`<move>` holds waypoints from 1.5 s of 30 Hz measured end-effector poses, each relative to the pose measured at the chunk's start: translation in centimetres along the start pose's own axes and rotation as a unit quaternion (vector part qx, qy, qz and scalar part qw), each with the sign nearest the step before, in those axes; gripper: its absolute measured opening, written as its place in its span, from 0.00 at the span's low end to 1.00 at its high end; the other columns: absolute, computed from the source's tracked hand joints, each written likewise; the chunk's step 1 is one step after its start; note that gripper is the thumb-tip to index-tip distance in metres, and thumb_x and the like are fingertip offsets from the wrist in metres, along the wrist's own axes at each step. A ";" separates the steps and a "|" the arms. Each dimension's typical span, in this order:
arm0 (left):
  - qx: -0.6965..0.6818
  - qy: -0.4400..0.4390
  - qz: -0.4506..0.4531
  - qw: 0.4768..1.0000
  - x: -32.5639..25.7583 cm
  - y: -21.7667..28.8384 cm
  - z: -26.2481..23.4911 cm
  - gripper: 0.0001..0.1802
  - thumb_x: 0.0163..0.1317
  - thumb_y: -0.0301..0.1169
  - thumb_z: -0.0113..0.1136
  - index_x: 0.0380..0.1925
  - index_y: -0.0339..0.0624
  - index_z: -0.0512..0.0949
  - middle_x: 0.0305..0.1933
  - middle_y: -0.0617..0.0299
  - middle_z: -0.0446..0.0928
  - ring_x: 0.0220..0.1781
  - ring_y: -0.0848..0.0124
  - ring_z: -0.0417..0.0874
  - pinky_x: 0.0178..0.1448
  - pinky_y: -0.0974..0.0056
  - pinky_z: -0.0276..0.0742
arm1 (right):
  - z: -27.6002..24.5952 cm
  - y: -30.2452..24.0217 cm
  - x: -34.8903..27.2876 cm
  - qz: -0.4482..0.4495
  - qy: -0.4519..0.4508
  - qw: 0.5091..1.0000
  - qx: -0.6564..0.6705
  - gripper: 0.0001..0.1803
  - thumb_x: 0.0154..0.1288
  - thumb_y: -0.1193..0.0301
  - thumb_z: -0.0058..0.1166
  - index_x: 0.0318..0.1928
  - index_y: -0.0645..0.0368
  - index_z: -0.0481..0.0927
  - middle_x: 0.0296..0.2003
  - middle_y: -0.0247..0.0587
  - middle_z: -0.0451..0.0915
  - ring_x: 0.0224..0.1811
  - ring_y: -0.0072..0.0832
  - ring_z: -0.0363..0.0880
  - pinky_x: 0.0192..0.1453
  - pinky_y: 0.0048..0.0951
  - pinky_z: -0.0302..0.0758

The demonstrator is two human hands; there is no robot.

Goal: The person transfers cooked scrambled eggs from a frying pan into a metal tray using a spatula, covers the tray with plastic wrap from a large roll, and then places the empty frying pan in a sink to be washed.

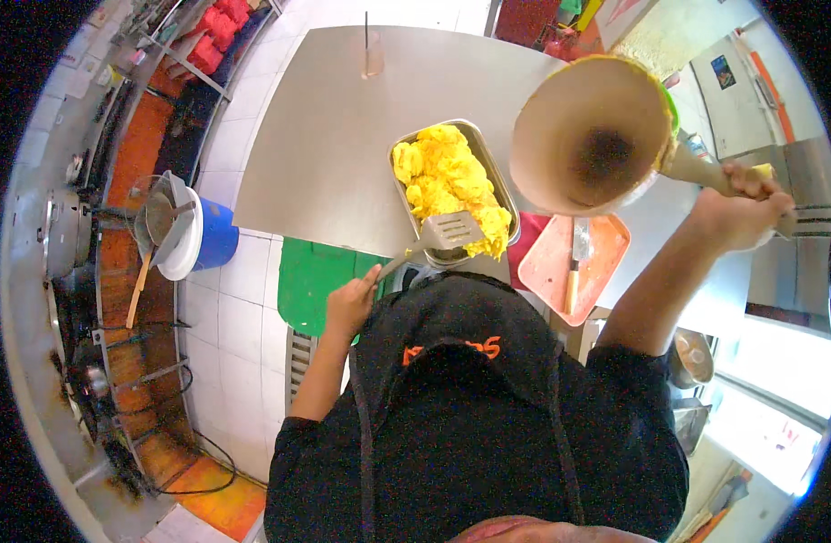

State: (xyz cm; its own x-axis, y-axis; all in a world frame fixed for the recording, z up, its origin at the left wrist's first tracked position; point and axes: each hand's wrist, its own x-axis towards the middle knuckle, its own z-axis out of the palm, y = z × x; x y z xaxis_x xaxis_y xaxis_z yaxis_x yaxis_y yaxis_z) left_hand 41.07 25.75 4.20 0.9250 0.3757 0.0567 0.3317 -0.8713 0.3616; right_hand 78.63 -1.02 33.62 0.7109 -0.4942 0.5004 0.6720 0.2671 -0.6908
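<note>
My left hand (350,303) grips the handle of a slotted spatula (447,230). Its blade rests over the near part of a heap of bright yellow scrambled egg (447,172), which fills a rectangular metal pan (481,136) on the table. My right hand (748,208) is closed round the handle of a beige frying pan (560,127), raised and tilted to the right of the egg. A dark scorched patch shows on the pan's face, and yellow bits cling along its upper right rim. Neither hand touches the metal pan.
Below the frying pan, an orange-pink tray (542,267) with a wooden-handled knife (574,262) lies on the steel table (316,136). A clear cup (372,61) stands at the far edge. A green lid (316,281) and a blue bucket (216,237) are at left, near the stove.
</note>
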 end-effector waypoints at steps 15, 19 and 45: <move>0.000 -0.013 -0.044 0.999 0.2 2.1 -1.8 0.23 0.61 0.34 0.51 0.58 0.61 0.69 0.25 0.57 0.72 0.25 0.57 0.75 0.29 0.55 0.72 | -6.5 18.8 -4.9 0.128 0.226 0.965 0.037 0.17 0.68 0.58 0.38 0.24 0.53 0.59 0.18 0.32 0.61 0.20 0.26 0.63 0.37 0.31 0.71; -0.014 0.020 -0.029 0.999 -0.4 1.3 -0.5 0.23 0.61 0.33 0.52 0.57 0.61 0.70 0.25 0.56 0.72 0.26 0.57 0.75 0.29 0.56 0.71 | -11.1 23.2 -8.2 0.184 0.263 0.944 0.072 0.16 0.69 0.58 0.37 0.29 0.56 0.63 0.25 0.37 0.67 0.28 0.28 0.68 0.40 0.35 0.73; -0.123 0.116 -0.014 0.986 -2.8 1.0 2.3 0.21 0.68 0.36 0.42 0.58 0.41 0.66 0.26 0.55 0.73 0.24 0.63 0.74 0.29 0.61 0.71 | -21.1 12.0 -18.5 0.472 -0.196 0.826 -0.238 0.06 0.64 0.73 0.48 0.40 0.60 0.72 0.28 0.34 0.73 0.33 0.21 0.73 0.38 0.24 0.73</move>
State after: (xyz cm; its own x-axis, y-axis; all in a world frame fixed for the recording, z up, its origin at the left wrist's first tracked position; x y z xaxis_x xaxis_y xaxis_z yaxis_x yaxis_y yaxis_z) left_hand 39.29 23.10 2.28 0.8395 0.4849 0.2451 0.2746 -0.7680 0.5786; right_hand 69.16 -6.10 5.08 0.9467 0.0784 -0.3123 -0.3117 -0.0207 -0.9500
